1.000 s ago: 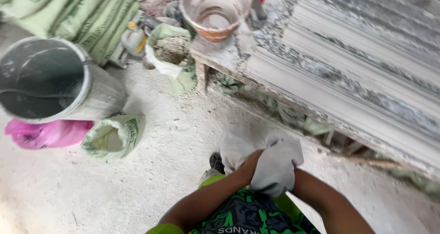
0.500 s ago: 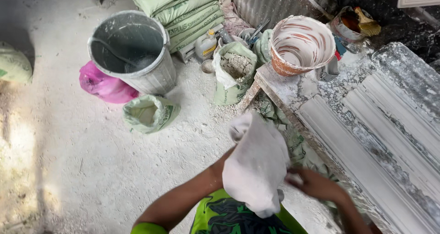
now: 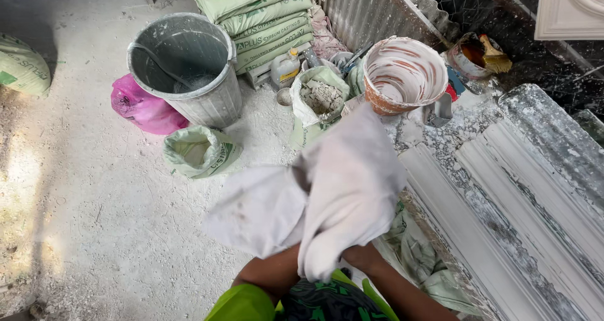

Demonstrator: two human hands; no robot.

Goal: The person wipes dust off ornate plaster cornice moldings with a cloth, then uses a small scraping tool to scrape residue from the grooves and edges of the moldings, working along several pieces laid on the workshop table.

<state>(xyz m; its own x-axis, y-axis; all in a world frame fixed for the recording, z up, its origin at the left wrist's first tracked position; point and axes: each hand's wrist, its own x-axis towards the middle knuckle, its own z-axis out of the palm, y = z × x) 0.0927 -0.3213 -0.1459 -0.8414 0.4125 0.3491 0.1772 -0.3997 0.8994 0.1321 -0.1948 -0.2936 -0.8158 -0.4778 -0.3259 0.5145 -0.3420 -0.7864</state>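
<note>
A dusty white cloth (image 3: 340,189) hangs bunched in front of my chest, lifted above the floor. My right hand (image 3: 362,258) grips its lower end, and only the knuckles show below the fabric. My left forearm (image 3: 267,274) runs up under the cloth; the left hand itself is covered by the cloth and seems to hold it from inside. Both hands are close together, just above my green and black shirt (image 3: 314,299).
A grey bucket (image 3: 182,69), a pink bag (image 3: 141,107) and an open green sack (image 3: 198,151) stand on the dusty floor at left. Stacked green sacks (image 3: 264,12) lie behind. A plaster-streaked bowl (image 3: 406,72) sits on the bench with long white mouldings (image 3: 503,195) at right.
The view has swung from the bench toward the floor and bucket. The cloth has come up from my lap and spread wider in front of me, both hands still on it.
</note>
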